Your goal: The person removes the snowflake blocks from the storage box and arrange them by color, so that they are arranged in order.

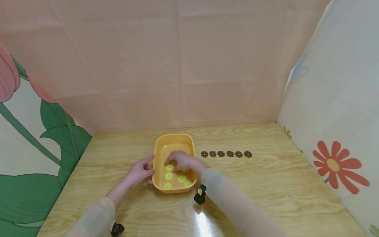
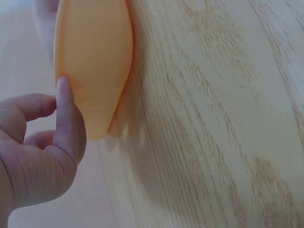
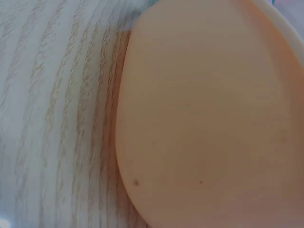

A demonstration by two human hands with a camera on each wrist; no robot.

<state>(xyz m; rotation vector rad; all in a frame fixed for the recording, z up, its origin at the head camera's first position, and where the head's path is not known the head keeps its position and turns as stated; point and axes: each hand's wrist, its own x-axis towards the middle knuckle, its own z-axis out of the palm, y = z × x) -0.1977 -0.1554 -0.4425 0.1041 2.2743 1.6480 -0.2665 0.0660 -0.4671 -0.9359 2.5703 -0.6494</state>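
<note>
An orange plastic basin (image 1: 174, 190) stands on the wooden table with several yellow flower-shaped pieces (image 1: 168, 176) in it. My left hand (image 1: 139, 171) grips the basin's left side near the rim; in the left wrist view, a finger (image 2: 65, 102) lies along the outer wall. Reaching in over the right rim, my right hand (image 1: 183, 160) pinches one yellow flower piece (image 1: 169, 167) between finger and thumb, low in the basin. Below that piece, two more form a column, and others lie loosely at the lower right. The right wrist view shows only the basin's outer wall (image 3: 204, 118).
Several dark brown flower-shaped pieces (image 1: 221, 154) lie in a straight row right of the basin. Behind the wooden table (image 1: 266, 184) hangs a pink cloth backdrop (image 1: 148, 65). Floral-printed panels flank it left and right. Black wrist cameras (image 1: 200, 195) sit at both forearms.
</note>
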